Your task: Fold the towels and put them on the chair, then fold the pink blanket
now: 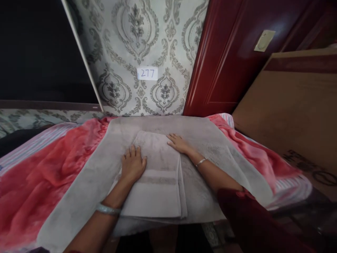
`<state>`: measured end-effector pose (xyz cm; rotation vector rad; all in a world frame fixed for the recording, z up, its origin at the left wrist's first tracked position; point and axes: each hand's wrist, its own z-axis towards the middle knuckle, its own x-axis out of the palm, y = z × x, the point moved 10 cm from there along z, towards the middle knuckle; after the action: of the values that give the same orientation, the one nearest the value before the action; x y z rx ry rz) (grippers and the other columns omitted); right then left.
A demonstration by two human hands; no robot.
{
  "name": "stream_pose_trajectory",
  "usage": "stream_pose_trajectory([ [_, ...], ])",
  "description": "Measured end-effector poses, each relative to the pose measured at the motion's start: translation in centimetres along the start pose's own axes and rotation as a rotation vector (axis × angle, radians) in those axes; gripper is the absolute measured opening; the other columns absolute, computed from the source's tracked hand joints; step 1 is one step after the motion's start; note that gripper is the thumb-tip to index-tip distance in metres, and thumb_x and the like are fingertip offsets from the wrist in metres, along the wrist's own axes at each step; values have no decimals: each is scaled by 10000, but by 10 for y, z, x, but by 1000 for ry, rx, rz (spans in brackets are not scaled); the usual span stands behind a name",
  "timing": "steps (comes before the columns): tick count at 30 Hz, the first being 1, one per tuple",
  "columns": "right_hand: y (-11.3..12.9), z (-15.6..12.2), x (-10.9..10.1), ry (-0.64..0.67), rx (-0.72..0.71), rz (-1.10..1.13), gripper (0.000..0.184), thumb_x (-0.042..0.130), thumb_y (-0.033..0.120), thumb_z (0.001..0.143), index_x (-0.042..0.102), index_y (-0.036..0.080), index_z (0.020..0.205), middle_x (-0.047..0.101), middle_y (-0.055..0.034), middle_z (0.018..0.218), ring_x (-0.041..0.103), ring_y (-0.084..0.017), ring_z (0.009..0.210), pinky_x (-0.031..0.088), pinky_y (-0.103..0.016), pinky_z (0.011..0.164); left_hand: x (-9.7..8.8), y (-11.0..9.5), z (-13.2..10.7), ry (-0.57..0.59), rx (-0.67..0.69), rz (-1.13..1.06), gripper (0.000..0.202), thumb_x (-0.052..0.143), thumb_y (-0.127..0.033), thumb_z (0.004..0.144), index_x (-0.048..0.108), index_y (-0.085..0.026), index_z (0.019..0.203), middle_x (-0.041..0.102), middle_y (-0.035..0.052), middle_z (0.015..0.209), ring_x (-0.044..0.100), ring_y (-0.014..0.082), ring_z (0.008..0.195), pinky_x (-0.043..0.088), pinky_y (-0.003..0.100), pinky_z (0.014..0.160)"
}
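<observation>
A pale grey-beige towel (pixel 158 161), folded into a rectangle with a darker band across it, lies in front of me on a larger grey cloth (pixel 97 168). My left hand (pixel 133 163) rests flat on the towel's left edge, fingers spread. Toward the far right corner, my right hand (pixel 177 142) lies with its fingers stretched out over the towel's edge. Folded layers show along the towel's right side. Neither hand grips anything.
Red fleecy blankets (pixel 60 158) and striped cloth lie under and beside the grey cloth. A large cardboard box (pixel 292 102) stands at the right, next to a red door (pixel 223 52). A dark screen (pixel 42 52) is at the left, and a paper marked 277 (pixel 147 73) hangs on the wall.
</observation>
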<state>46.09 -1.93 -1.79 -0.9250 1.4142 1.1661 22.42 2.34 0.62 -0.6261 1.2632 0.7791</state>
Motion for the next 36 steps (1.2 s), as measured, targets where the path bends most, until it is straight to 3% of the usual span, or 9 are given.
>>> stream_pose_trajectory([
  [7,-48,-25,-23,-79,225,11,581,339,528,1059,360,299,1592,320,-78,1649,264,-287,1519,181,-557,1217,-3,1,3,-11,14,18,647,354,-414,1000,401,-71,1547,351,228,1620,395,415,1433,370,537,1116],
  [11,-115,-93,-45,-193,429,38,560,363,427,1056,375,236,1583,326,-123,1641,283,-314,1509,231,-574,1198,-8,-1,4,-20,13,5,648,347,-408,991,418,-60,1533,365,247,1605,405,419,1421,381,550,1100],
  [14,-171,-155,-60,-270,598,89,617,420,341,1022,327,134,1596,353,-186,1615,354,-314,1477,313,-510,1180,-10,-1,4,-22,22,-20,655,321,-417,987,426,-60,1526,370,251,1600,407,420,1415,385,561,1094],
  [17,-212,-202,-67,-323,736,169,649,476,287,979,350,59,1574,512,-233,1489,508,-304,1368,408,-431,1120,-10,-1,5,-28,28,-42,673,296,-434,983,426,-56,1524,371,255,1597,407,428,1409,388,567,1090],
  [19,-228,-220,-66,-348,794,234,600,491,266,960,444,80,1528,612,-211,1386,597,-288,1271,459,-404,1068,-11,-1,5,-35,32,-55,682,294,-437,976,426,-48,1521,368,262,1595,408,437,1403,387,575,1087],
  [23,-240,-229,-60,-375,831,385,443,524,245,928,653,158,1342,717,-127,1221,678,-245,1120,524,-349,958,-14,-3,5,-29,41,-59,685,284,-432,974,421,-48,1524,363,267,1596,412,443,1399,388,593,1083],
  [26,-240,-227,-56,-367,849,496,324,617,250,877,744,141,1154,754,-122,1058,711,-254,980,546,-340,871,-16,-3,3,-25,35,-48,678,279,-429,978,421,-56,1526,361,259,1601,408,437,1407,384,588,1092],
  [30,-233,-228,-54,-351,860,641,229,703,264,841,749,122,1013,748,-122,959,704,-242,853,549,-312,751,-15,-4,2,-6,29,-44,681,274,-430,983,403,-54,1536,349,262,1606,390,434,1423,375,584,1102],
  [36,-216,-256,-39,-300,836,815,272,698,334,872,696,141,1063,725,-94,905,657,-192,737,536,-269,615,-19,-4,3,-8,33,-50,671,306,-462,986,409,-92,1537,344,255,1608,361,425,1449,347,574,1125],
])
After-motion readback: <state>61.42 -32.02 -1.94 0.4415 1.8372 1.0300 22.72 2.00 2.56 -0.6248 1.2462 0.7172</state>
